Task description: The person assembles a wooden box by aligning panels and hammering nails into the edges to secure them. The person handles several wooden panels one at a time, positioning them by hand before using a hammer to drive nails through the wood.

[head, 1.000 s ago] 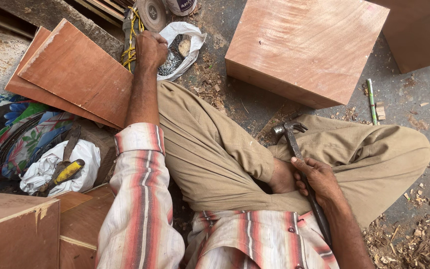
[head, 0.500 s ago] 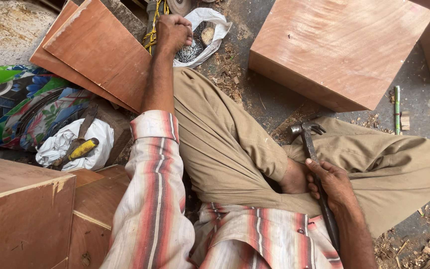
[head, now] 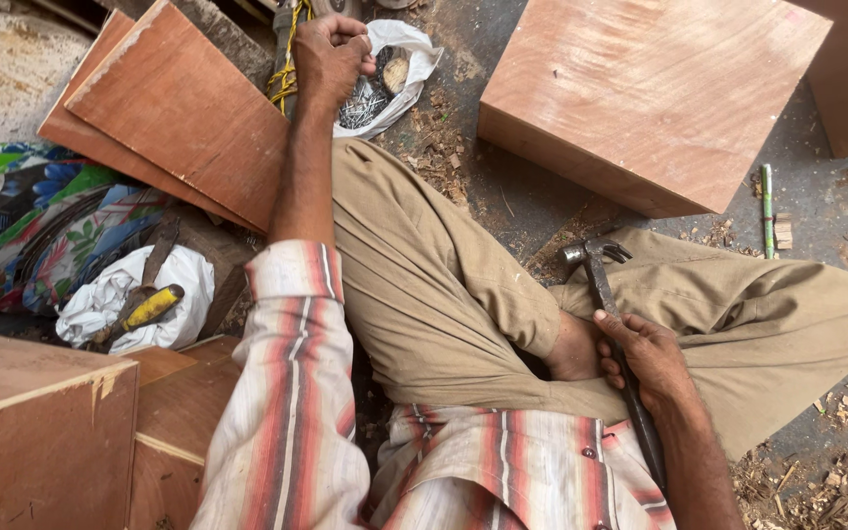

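My left hand (head: 331, 54) reaches far forward to a white plastic bag (head: 399, 74) that holds a heap of small nails (head: 365, 101); its fingers are curled, and what they pinch is hidden. My right hand (head: 645, 358) rests on my lap and grips the handle of a claw hammer (head: 596, 265), whose metal head points away from me over my khaki trousers. A large reddish plywood box (head: 650, 93) sits on the floor ahead, to the right of the bag.
Flat plywood sheets (head: 174, 113) lie at the left, more wooden boxes (head: 41, 432) at the lower left. A yellow-handled tool (head: 144, 309) rests on a white cloth (head: 125, 299) beside patterned fabric (head: 31, 226). A green pencil (head: 767, 208) and wood shavings lie on the concrete.
The view has shifted, so everything sits lower and to the right in frame. My left hand stays at the nail bag, my right hand keeps the hammer on my lap.
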